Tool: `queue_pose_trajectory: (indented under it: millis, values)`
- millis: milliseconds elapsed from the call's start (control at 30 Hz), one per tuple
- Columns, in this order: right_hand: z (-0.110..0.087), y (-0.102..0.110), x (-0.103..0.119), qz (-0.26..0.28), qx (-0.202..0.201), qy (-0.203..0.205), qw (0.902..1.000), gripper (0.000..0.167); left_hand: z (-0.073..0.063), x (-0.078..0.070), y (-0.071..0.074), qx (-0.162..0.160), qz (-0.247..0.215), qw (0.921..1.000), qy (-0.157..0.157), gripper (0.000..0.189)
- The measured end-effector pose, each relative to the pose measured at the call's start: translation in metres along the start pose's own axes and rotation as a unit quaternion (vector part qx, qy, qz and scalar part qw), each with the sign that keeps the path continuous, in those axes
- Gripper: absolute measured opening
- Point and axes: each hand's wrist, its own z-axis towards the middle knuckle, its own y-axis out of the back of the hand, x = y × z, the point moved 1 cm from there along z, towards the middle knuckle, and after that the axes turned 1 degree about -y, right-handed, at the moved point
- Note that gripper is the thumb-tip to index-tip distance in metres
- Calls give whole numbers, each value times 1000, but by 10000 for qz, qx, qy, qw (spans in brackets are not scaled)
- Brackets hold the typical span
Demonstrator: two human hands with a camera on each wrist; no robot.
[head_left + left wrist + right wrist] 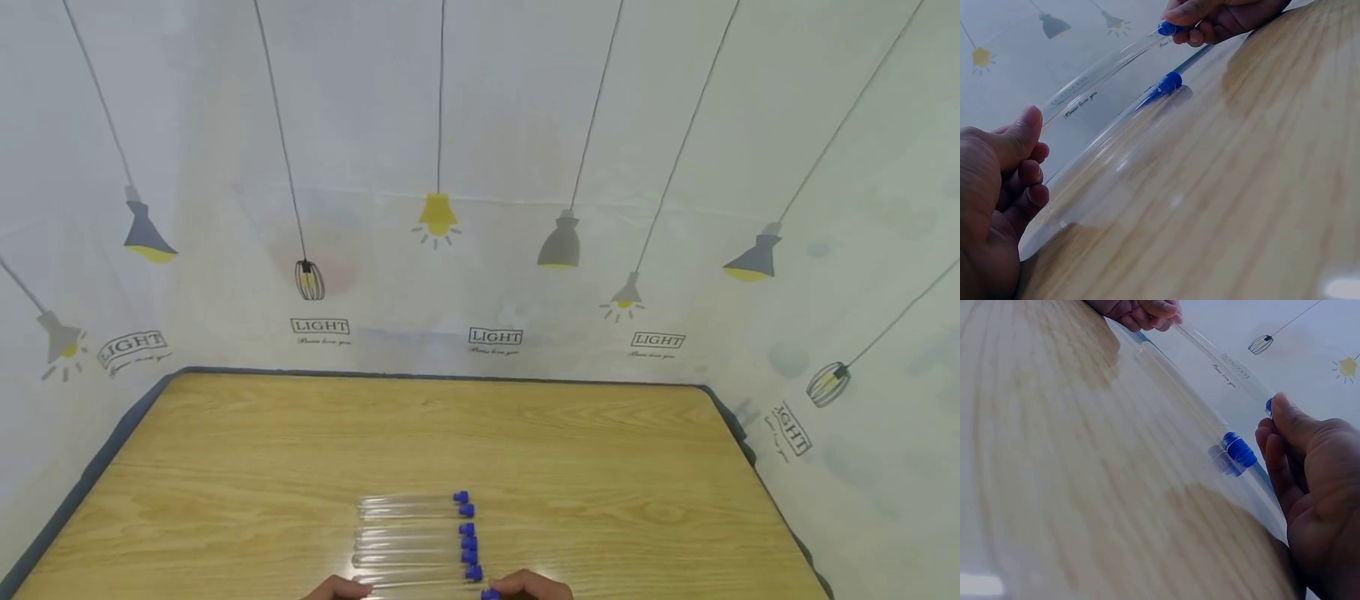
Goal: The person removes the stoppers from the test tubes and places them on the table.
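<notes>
Both hands hold one clear test tube (1110, 67) with a blue cap (1167, 28), raised above the table. My left hand (339, 588) pinches its rounded end between thumb and fingers. At the other end, my right hand (534, 586) grips the blue cap, which its fingertips partly cover. Just beyond the hands, several more capped test tubes (408, 535) lie side by side, all with their blue caps to the right. In the right wrist view, the nearest lying tube shows its blue cap (1239, 449) just below the held one.
The wood-grain table (600, 467) has a dark edge along its back and sides. Behind it hangs a pale curtain (495, 125) printed with lamps and the word LIGHT, enclosing the back and both sides.
</notes>
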Motion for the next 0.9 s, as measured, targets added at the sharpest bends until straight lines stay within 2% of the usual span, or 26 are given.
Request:
queue_pose_trajectory:
  millis: [133, 300, 467, 567, 667, 767, 900]
  values:
    - [1, 0, -4, -201, 155, 420, 9988, 17, 5, -7, -5, 72, 368, 9988, -324, 57]
    - [3, 0, -7, -359, 203, 583, 9974, 16, 8, -12, -5, 72, 833, 9941, -693, 57]
    - [4, -1, -5, -512, 87, 559, 9971, 13, 6, -5, 1, -154, 1123, 9920, -558, 58]
    - [4, -2, -4, -537, 66, 422, 9976, 11, 2, 1, 4, -357, 957, 9945, -215, 56]
    - [3, -1, -2, -559, 29, 341, 9979, 11, -1, 6, 5, -484, 583, 9971, -46, 50]
    - [3, 0, -1, -611, -42, 246, 9978, 11, -5, 18, 11, -460, 255, 9986, -85, 45]
    - [3, 0, 3, -647, -144, 25, 9978, 13, -17, 43, 29, -303, 337, 9987, -217, 45]
